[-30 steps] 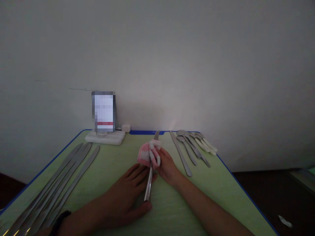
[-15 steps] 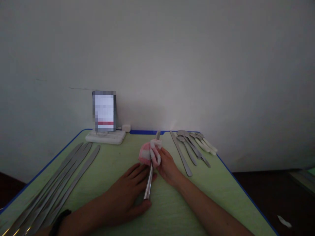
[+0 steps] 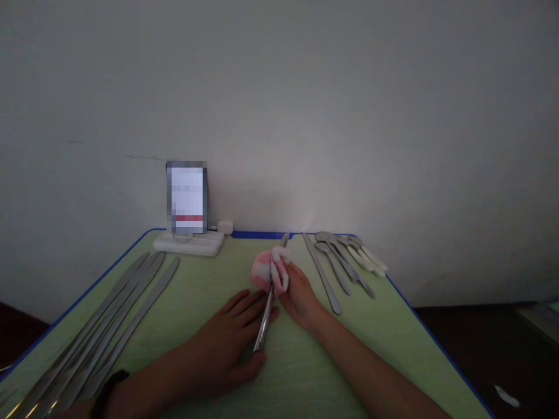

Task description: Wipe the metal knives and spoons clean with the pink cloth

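A table knife (image 3: 264,326) lies nearly lengthwise in front of me, its handle towards me and its blade tip (image 3: 285,240) near the table's far edge. My left hand (image 3: 233,334) holds the handle, with the thumb at its end and the fingers alongside and beneath. A pink and white cloth (image 3: 264,270) is folded around the blade. My right hand (image 3: 301,297) is closed on this cloth, pinching it over the knife; the part of the blade inside is hidden.
Several knives (image 3: 117,314) lie at the left. Another knife (image 3: 322,273), spoons (image 3: 325,247) and white-handled cutlery (image 3: 360,256) lie at the right. A lit phone (image 3: 187,195) stands on a white base (image 3: 190,243) by the wall, beside a white plug (image 3: 225,227).
The knife has tilted slightly, its blade tip shifting right and its handle end a little left. The cloth and my right hand have moved slightly right with it.
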A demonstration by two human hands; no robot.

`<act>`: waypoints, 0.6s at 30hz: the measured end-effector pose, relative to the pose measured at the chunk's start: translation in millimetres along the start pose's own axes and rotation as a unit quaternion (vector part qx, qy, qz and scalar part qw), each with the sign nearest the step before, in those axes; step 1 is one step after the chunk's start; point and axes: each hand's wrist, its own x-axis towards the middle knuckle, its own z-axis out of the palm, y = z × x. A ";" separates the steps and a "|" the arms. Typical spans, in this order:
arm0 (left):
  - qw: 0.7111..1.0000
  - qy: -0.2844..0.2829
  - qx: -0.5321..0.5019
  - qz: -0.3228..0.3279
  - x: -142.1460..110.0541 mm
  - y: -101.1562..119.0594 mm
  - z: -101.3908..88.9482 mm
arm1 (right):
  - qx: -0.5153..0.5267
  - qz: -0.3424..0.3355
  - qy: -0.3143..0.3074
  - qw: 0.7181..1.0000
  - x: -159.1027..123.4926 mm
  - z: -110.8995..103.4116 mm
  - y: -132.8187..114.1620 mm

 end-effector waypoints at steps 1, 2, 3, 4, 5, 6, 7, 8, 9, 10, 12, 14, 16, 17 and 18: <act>1.000 -0.003 0.000 0.000 0.0 0.1 -0.3 | 0.016 0.000 0.009 1.000 0.5 0.2 -1.0; 1.000 -0.006 -0.001 0.000 0.0 0.2 -0.7 | 0.030 0.002 0.013 0.999 1.0 0.2 -2.1; 1.000 -0.009 -0.003 0.000 -0.1 0.2 -0.9 | 0.041 0.008 0.013 0.999 1.4 0.1 -3.2; 1.000 -0.010 -0.005 0.001 -0.2 0.1 -1.2 | 0.047 0.016 0.007 0.999 1.8 -0.2 -4.0; 1.000 -0.010 -0.009 0.001 -0.3 -0.1 -1.3 | 0.046 0.029 -0.002 0.999 2.0 -0.5 -4.4; 1.000 -0.008 -0.012 0.000 -0.4 -0.3 -1.4 | 0.040 0.040 -0.012 0.998 2.1 -1.0 -4.5; 1.000 -0.006 -0.015 -0.001 -0.4 -0.5 -1.5 | 0.030 0.048 -0.023 0.998 1.9 -1.5 -4.3; 1.000 -0.003 -0.017 -0.002 -0.4 -0.6 -1.6 | 0.019 0.051 -0.031 0.998 1.5 -1.9 -3.8; 1.000 -0.002 -0.017 -0.001 -0.3 -0.7 -1.8 | 0.007 0.047 -0.036 0.998 1.0 -2.3 -3.2; 1.000 -0.001 -0.016 0.000 -0.1 -0.7 -2.0 | -0.006 0.041 -0.036 0.998 0.5 -2.6 -2.5; 1.000 -0.001 -0.015 0.005 0.4 -0.8 -2.5 | -0.025 0.027 -0.031 0.999 -0.4 -3.0 -1.3; 1.000 0.001 -0.018 0.008 1.0 -1.1 -2.9 | -0.030 0.021 -0.026 0.999 -0.3 -3.5 -0.6; 1.000 0.000 -0.020 0.012 1.2 -1.7 -2.7 | -0.021 0.035 -0.025 0.999 1.1 -4.5 -0.3; 1.000 -0.003 -0.019 0.012 1.2 -2.1 -2.4 | -0.013 0.046 -0.026 0.998 2.1 -5.1 -0.3; 1.000 -0.005 -0.017 0.012 1.1 -2.5 -2.1 | -0.005 0.059 -0.029 0.998 3.2 -5.8 -0.5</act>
